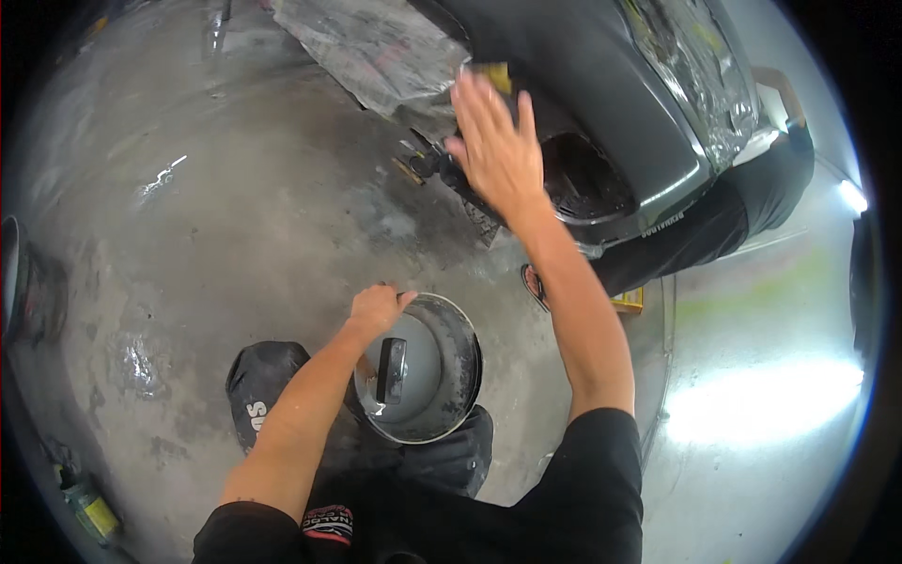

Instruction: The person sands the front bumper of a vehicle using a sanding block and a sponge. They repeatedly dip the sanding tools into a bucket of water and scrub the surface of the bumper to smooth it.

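My left hand (378, 308) is closed around the upper rim of a round bucket (462, 352) between my knees. Greyish liquid fills part of the bucket, and a black block (392, 370), perhaps a sanding block, sits in it. My right hand (496, 150) is stretched out with its fingers extended and the thumb apart, in front of a dark grey car body panel (611, 70). Just past its fingertips shows a yellow piece (495, 73), partly hidden. Whether the palm touches the panel or anything under it, I cannot tell.
A wrinkled grey cover sheet (376, 52) and clear plastic film (700, 75) drape the car. Another person in dark clothes (695, 230) is close by at the right, one sandalled foot on the wet concrete floor (235, 207). A bottle (91, 508) stands at lower left.
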The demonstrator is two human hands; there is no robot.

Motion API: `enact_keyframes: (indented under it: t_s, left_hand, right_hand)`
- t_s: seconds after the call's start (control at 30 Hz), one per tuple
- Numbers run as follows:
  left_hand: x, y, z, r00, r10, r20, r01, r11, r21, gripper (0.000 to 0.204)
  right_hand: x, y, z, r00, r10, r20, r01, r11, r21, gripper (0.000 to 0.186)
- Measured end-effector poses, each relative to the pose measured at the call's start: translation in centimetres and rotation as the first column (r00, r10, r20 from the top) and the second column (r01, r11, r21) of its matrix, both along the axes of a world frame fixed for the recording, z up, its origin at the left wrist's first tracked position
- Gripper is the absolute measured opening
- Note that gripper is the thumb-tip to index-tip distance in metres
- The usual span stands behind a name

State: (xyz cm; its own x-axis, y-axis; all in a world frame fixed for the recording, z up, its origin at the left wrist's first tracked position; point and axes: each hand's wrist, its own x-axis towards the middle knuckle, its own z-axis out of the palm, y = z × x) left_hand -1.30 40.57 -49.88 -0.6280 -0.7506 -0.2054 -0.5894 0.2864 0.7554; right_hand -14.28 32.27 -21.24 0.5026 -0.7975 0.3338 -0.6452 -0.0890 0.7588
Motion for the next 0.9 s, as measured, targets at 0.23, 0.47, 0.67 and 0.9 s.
enact_keyframes:
  t_s: [0.23,0.47,0.67,0.9]
  left_hand:
    - [-0.3,-0.2,-1.4,1.0,-0.025,0.0,0.025,0.999,0.03,0.063]
    - [-0.1,-0.2,-1.1,0.999,-0.02,-0.046,0.021,0.999,0.03,0.061]
    - [-0.6,0.0,-1.1,0.997,-0.076,-0.006,0.076,0.996,0.039,0.061]
    - [0.6,-0.6,-0.2,0.999,-0.013,-0.053,0.017,0.997,0.077,0.062]
  right_hand:
    - [0.7,-1.3,3.1,0.998,0.042,-0.043,-0.045,0.997,-0.063,0.065]
    - [-5.0,3.2,-4.4,0.997,0.033,-0.071,-0.017,0.979,0.203,0.07]
    - [-2.4,0.2,-0.9,0.994,0.095,-0.047,-0.097,0.994,-0.053,0.058]
    - [-8.7,7.9,-2.5,0.978,-0.002,-0.207,0.059,0.96,0.273,0.06]
